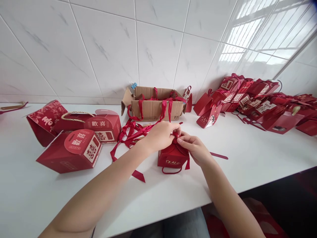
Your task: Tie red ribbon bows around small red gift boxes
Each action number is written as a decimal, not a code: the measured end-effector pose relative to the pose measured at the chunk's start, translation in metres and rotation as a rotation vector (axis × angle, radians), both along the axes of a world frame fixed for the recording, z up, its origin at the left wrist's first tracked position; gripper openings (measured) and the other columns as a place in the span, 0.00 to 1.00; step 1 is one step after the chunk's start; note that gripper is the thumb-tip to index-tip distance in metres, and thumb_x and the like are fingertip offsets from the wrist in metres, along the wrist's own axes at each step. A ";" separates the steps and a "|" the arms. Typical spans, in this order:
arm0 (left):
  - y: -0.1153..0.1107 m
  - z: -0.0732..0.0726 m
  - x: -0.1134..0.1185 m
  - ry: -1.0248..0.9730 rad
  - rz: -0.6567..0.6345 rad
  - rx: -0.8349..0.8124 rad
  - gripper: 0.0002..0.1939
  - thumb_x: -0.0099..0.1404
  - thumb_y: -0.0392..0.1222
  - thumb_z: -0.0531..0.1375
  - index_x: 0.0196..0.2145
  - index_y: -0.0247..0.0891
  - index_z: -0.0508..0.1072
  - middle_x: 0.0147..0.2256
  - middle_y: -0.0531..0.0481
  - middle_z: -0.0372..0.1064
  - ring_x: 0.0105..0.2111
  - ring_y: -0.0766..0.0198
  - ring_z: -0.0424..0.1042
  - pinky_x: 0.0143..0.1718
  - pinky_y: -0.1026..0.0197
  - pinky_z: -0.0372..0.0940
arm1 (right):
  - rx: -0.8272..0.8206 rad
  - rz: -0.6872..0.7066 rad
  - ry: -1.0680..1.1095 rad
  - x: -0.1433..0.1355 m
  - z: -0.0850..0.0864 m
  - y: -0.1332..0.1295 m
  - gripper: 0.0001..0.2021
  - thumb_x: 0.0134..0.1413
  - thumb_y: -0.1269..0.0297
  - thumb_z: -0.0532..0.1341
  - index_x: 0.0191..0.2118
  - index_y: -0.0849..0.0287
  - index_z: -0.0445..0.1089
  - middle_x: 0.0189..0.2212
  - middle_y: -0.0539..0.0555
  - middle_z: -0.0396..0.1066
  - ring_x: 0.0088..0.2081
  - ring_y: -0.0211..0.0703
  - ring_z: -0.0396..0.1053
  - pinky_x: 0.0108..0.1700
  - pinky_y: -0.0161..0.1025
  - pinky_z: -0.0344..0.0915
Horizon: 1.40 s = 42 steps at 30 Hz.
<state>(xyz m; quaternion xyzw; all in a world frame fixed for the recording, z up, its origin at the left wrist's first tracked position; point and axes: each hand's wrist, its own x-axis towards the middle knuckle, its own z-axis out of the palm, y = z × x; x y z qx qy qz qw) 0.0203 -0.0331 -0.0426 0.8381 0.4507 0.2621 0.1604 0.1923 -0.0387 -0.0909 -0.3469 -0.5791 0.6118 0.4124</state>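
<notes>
A small red gift box (172, 158) with gold lettering stands upright on the white table in front of me. A thin handle loop hangs low at its front, and a ribbon end falls down its right side. Over the box top, my left hand (162, 134) pinches the red ribbon (176, 135) between bent fingers. From the right, my right hand (194, 145) closes thumb and fingers on the same ribbon, close to the left fingertips. The exact shape of the knot or bow is partly hidden by my fingers.
A cardboard box (146, 109) draped with ribbons stands by the tiled wall. Loose red ribbons (128, 134) lie left of my hands. Larger red boxes (74, 150) sit at left. Many finished-looking red gift boxes (257, 99) are piled at right. A dark red strip (219, 155) lies nearby.
</notes>
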 end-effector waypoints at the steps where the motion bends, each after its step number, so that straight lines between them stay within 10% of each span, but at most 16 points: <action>1: 0.001 -0.002 0.002 -0.023 0.008 0.020 0.11 0.56 0.29 0.52 0.31 0.41 0.71 0.28 0.56 0.72 0.27 0.66 0.67 0.27 0.64 0.57 | 0.012 -0.027 -0.001 0.000 0.000 0.000 0.09 0.49 0.54 0.65 0.30 0.54 0.78 0.59 0.52 0.59 0.55 0.54 0.64 0.50 0.45 0.66; 10: 0.006 0.004 -0.016 -0.032 0.083 -0.178 0.06 0.58 0.40 0.55 0.32 0.41 0.72 0.34 0.52 0.73 0.29 0.64 0.70 0.26 0.64 0.60 | 0.128 -0.208 -0.280 -0.003 -0.001 -0.002 0.12 0.51 0.51 0.63 0.35 0.50 0.78 0.57 0.54 0.61 0.64 0.51 0.48 0.59 0.46 0.59; 20: 0.010 0.005 -0.018 0.057 0.002 -0.337 0.09 0.54 0.47 0.60 0.26 0.38 0.73 0.27 0.50 0.71 0.26 0.62 0.68 0.23 0.63 0.55 | 0.274 -0.226 -0.532 -0.002 -0.001 -0.008 0.16 0.54 0.47 0.57 0.37 0.48 0.78 0.52 0.54 0.66 0.59 0.53 0.56 0.58 0.48 0.57; 32: 0.016 0.005 -0.025 0.116 -0.084 -0.337 0.07 0.55 0.44 0.57 0.29 0.40 0.73 0.31 0.53 0.73 0.30 0.63 0.69 0.27 0.63 0.58 | 0.240 -0.199 -0.597 0.022 0.011 -0.002 0.15 0.53 0.50 0.59 0.43 0.53 0.66 0.35 0.53 0.74 0.35 0.43 0.70 0.33 0.39 0.66; 38: 0.013 0.009 -0.026 0.142 -0.090 -0.342 0.07 0.56 0.42 0.57 0.31 0.41 0.74 0.32 0.53 0.74 0.30 0.63 0.70 0.27 0.63 0.58 | 0.274 -0.118 -0.647 0.035 0.022 0.000 0.18 0.49 0.50 0.62 0.41 0.57 0.68 0.21 0.47 0.66 0.22 0.35 0.60 0.24 0.34 0.58; 42: 0.011 0.012 -0.026 0.125 -0.112 -0.367 0.06 0.56 0.42 0.57 0.30 0.40 0.73 0.33 0.52 0.74 0.31 0.64 0.70 0.28 0.64 0.59 | 0.272 0.016 -0.622 0.047 0.043 -0.005 0.19 0.46 0.47 0.64 0.21 0.59 0.67 0.12 0.44 0.52 0.16 0.31 0.49 0.19 0.34 0.47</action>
